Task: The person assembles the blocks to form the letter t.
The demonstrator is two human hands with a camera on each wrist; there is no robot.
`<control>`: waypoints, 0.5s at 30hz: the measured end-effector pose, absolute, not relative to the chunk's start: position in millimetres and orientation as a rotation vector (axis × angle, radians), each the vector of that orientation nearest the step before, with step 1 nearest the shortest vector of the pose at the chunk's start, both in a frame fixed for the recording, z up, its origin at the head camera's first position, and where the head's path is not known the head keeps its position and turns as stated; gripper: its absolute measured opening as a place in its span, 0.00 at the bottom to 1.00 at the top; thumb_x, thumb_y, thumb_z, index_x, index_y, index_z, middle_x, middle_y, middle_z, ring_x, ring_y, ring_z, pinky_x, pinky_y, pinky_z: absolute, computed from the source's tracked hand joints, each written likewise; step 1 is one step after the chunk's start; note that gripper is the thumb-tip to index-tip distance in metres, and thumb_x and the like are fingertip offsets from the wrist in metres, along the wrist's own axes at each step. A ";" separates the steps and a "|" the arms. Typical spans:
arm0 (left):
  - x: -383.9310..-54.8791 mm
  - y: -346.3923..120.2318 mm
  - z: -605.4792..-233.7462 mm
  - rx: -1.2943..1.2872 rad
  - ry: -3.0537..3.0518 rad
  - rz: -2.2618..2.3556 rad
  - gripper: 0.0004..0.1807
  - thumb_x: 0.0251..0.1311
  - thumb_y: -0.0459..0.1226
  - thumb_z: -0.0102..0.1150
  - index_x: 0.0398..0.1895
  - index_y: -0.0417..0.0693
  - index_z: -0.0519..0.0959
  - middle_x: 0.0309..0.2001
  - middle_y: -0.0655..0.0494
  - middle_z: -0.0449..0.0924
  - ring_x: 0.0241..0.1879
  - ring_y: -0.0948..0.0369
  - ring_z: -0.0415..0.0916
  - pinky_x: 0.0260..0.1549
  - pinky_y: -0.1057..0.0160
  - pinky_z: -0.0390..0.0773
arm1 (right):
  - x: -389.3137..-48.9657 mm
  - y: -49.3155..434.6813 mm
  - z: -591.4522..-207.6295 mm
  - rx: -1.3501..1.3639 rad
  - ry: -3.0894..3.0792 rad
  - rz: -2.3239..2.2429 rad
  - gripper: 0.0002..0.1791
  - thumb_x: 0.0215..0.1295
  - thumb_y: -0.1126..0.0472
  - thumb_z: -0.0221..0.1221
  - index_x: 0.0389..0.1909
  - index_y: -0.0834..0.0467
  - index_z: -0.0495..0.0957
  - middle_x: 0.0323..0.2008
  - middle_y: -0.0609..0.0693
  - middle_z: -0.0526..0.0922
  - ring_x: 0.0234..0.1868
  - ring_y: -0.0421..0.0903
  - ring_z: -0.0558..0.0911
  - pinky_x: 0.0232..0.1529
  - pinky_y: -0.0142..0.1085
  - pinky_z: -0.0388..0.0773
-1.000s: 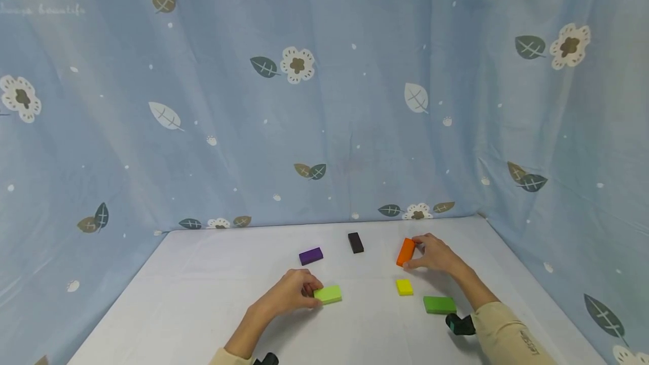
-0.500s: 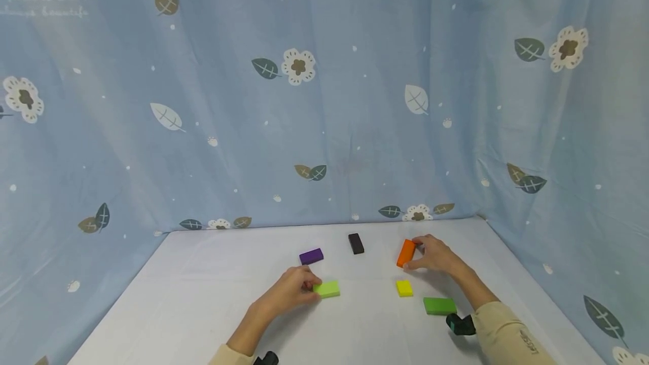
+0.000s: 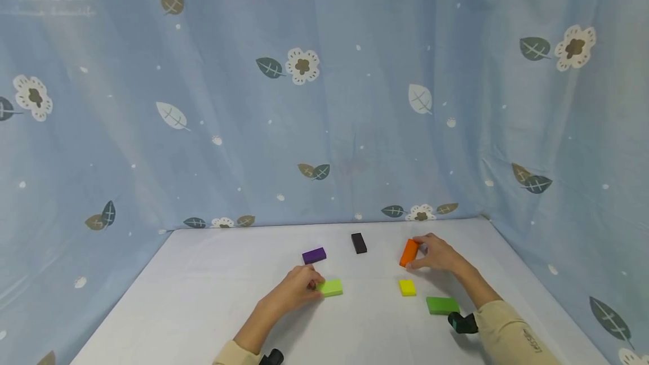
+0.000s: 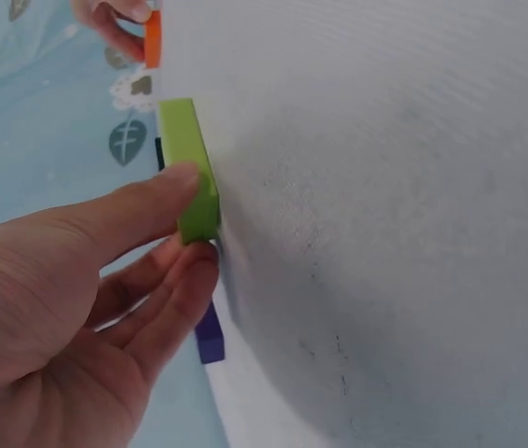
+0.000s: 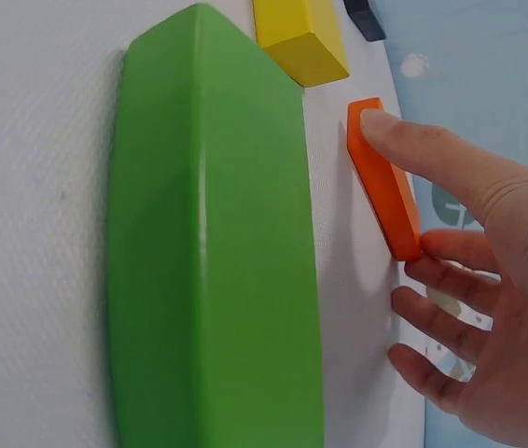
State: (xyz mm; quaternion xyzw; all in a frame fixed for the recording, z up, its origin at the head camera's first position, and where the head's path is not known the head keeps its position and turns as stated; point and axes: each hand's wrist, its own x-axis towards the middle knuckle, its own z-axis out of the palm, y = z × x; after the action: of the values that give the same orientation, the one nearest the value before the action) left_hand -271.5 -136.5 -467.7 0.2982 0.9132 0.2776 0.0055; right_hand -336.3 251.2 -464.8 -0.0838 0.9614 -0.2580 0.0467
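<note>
My left hand (image 3: 295, 288) pinches the left end of a light green block (image 3: 332, 288), thumb on its near face and fingers behind. In the left wrist view the thumb presses along that light green block (image 4: 186, 168). At the right, my right hand (image 3: 437, 253) holds an orange block (image 3: 409, 253) by its two ends. The right wrist view has the thumb at one end of the orange block (image 5: 382, 182) and the index finger at the other, with the remaining fingers spread loosely.
A purple block (image 3: 314, 255) lies just beyond the left hand, and a black block (image 3: 359, 243) farther back. Nearer the right forearm are a yellow block (image 3: 407, 288) and a larger green block (image 3: 442, 305). A blue patterned curtain (image 3: 355, 128) borders the white table (image 3: 213, 275).
My left hand has shifted slightly away from me, carrying the light green block back. The right hand stays at the orange block. The head view has turned a little.
</note>
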 end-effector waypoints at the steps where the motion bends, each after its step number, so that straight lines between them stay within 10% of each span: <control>1: -270.9 -135.9 -467.6 0.920 2.856 0.873 0.15 0.52 0.32 0.71 0.43 0.36 0.85 0.33 0.53 0.79 0.32 0.65 0.73 0.32 0.72 0.75 | -336.4 251.4 -465.7 -0.262 2.933 -0.780 0.50 0.45 0.43 0.75 0.66 0.66 0.69 0.56 0.65 0.73 0.47 0.54 0.76 0.52 0.53 0.78; 15: -270.3 -134.0 -466.3 0.859 2.858 0.875 0.15 0.52 0.31 0.70 0.45 0.36 0.85 0.35 0.53 0.78 0.33 0.63 0.74 0.32 0.71 0.74 | -340.0 252.2 -463.1 -0.251 2.903 -0.752 0.48 0.45 0.44 0.75 0.66 0.63 0.70 0.57 0.66 0.72 0.47 0.54 0.74 0.52 0.53 0.77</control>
State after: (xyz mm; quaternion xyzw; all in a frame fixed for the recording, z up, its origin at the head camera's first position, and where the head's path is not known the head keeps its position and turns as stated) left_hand -270.3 -134.0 -466.3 0.2762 0.9188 0.2814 0.0156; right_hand -340.0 252.2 -463.1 -0.0834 0.9626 -0.2493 0.0663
